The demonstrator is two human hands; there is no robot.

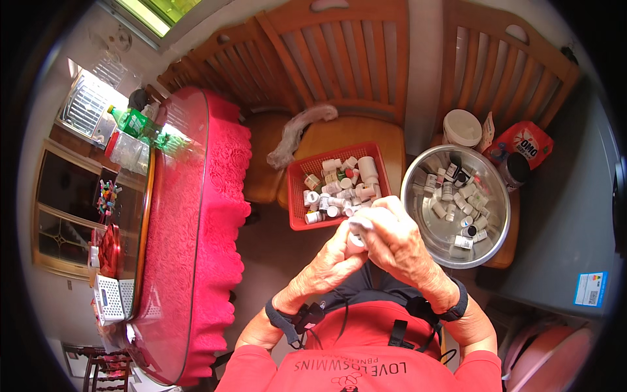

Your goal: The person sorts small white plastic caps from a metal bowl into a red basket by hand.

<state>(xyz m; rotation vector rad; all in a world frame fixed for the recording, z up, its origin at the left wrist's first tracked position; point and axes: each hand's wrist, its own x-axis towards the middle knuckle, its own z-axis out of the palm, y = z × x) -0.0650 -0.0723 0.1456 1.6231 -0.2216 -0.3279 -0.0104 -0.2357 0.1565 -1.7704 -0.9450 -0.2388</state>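
My left hand grips a small white bottle in front of my lap. Over its upper end, my right hand is closed on a small whitish piece; whether that is a cloth or a cap is unclear. Fingers hide much of the bottle. Just beyond my hands, a red plastic basket holds many mostly white bottles, some lying, some upright. To the right, a round steel basin contains more small white bottles and a few dark-capped ones.
The basket rests on a wooden chair beside crumpled clear plastic. Around the basin are a white tub, a red detergent bag and a dark-lidded jar. A glass-topped table with pink cloth stands left; a grey cabinet is right.
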